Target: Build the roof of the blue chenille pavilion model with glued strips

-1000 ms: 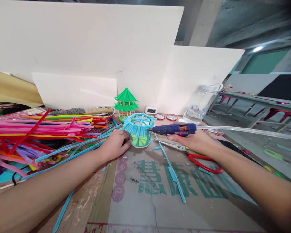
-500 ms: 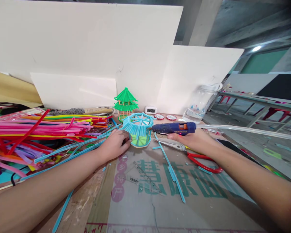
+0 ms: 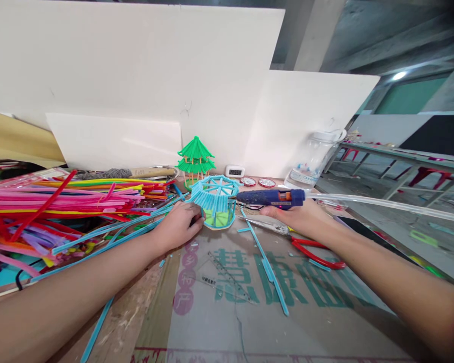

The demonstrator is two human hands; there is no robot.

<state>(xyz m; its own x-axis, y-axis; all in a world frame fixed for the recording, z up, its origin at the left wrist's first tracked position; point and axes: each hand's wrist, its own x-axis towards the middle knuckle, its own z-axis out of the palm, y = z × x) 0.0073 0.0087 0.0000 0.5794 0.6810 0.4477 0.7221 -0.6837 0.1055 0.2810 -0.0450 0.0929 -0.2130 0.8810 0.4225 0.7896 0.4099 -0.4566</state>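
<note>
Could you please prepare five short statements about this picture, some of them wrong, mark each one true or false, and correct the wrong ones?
1. The right hand holds a blue glue gun. True.
2. The left hand holds the red-handled scissors. False: it is at the edge of the light-blue model; the scissors lie near the right hand.
3. A green model with a tiered roof stands behind the light-blue one. True.
4. The glue gun's nozzle points away from the light-blue model. False: it points towards it.
5. The clear bottle stands to the right of the small digital timer. True.
</note>
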